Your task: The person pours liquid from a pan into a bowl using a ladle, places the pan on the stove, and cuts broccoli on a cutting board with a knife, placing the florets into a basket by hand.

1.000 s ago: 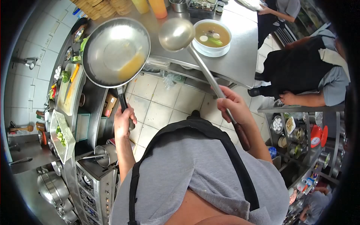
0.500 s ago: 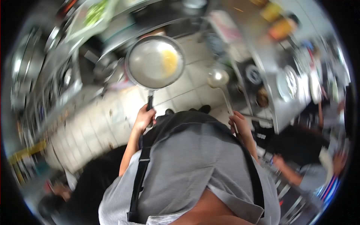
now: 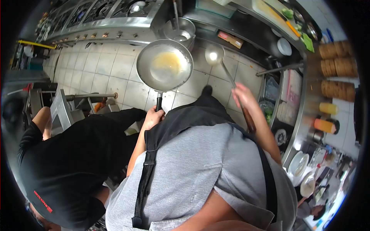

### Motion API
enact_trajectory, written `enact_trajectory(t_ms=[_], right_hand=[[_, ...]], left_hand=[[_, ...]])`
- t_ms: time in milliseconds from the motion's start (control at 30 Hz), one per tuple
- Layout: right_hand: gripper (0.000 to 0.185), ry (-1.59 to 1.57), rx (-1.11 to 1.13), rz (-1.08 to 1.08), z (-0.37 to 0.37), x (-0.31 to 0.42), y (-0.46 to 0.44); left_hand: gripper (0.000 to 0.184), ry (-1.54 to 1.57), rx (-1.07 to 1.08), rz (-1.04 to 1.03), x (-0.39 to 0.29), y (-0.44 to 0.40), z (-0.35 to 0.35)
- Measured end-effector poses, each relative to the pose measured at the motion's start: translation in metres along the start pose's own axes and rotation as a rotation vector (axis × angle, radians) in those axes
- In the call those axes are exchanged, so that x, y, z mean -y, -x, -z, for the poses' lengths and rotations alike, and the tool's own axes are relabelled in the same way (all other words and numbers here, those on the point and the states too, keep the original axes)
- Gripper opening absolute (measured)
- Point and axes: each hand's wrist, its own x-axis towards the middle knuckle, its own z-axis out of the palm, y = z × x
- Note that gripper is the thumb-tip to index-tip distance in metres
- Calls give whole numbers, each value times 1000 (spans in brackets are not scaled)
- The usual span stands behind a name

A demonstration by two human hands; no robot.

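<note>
My left hand (image 3: 153,117) is wrapped round the black handle of a round metal frying pan (image 3: 145,73), held out in front of me above the floor. A thin pool of yellowish liquid (image 3: 168,62) lies in the pan. On the other side, my right hand (image 3: 243,97) grips a long-handled ladle (image 3: 214,55) by its shaft, the wooden end pointing back along my forearm. The ladle's round metal bowl hangs to the right of the pan, apart from it. Whether the bowl holds anything cannot be made out.
A gas range (image 3: 111,35) runs along the upper left. Beyond the pan stands a metal pot (image 3: 185,26) with a long-handled tool inside. A co-worker in black (image 3: 73,161) bends close on my left. Steel counter (image 3: 298,133) with steamer baskets (image 3: 337,68) lines the right.
My view has turned to the right, bringing the range and pot ahead. Both hands keep their hold on the pan and the ladle. The ladle now slants more to the left.
</note>
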Motion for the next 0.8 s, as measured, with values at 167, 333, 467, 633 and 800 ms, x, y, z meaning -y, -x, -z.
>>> enact_trajectory(t_ms=[167,333,467,633,800], right_hand=[[66,-21,49,-91,-23,90,-78],[21,527,104,-10,-16,155,-205],[13,1040,138,108,-40,253,-306],[36,1026,-246,891,-102,357,-356],[37,717,49,1047,-129,367,-332]], left_hand=[[9,211,-165,-3,-6,5,4],[9,293,-300,-9,-21,-17,7],[9,382,-375,15,-54,-37,10],[9,470,-418,-34,-91,-61,11],[11,548,-398,-75,-145,-76,25]])
